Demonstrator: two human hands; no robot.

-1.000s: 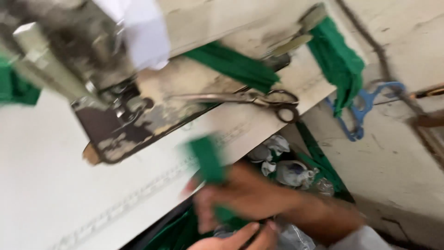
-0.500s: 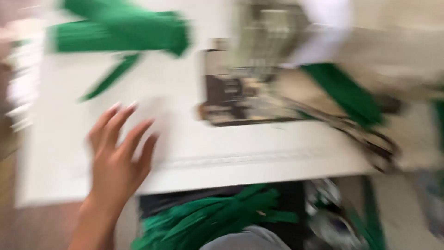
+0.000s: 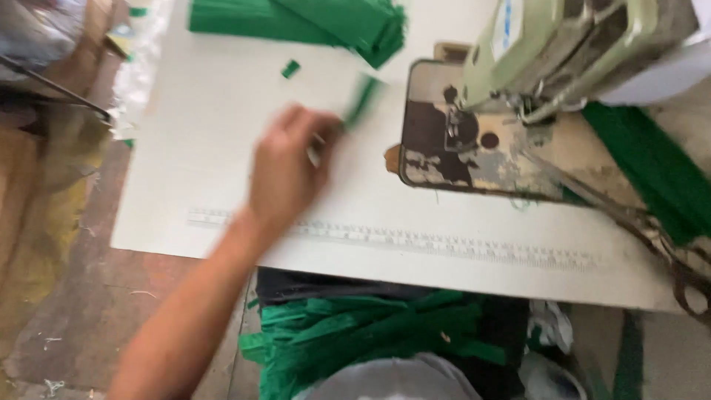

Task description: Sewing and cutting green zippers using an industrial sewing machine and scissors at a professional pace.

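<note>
Blurring left hand (image 3: 285,174), pinched green strip (image 3: 363,100) beside sewing machine (image 3: 563,44).

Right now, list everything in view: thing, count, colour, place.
sewing machine: one, pale green, top right on the table
metal base plate: one, worn dark and silver, under the machine head
table: one, white, centre
stacked fabric strips: one pile, green, top centre
small fabric scrap: one, green, below the pile
fabric strip: one, green, blurred, at the hand's fingertips
heap of strips: one, green, below the table's near edge
scissors: one pair, dark metal, right edge
measuring tape: one, pale, along the near edge
left hand: one, over the table, at the strip
</note>
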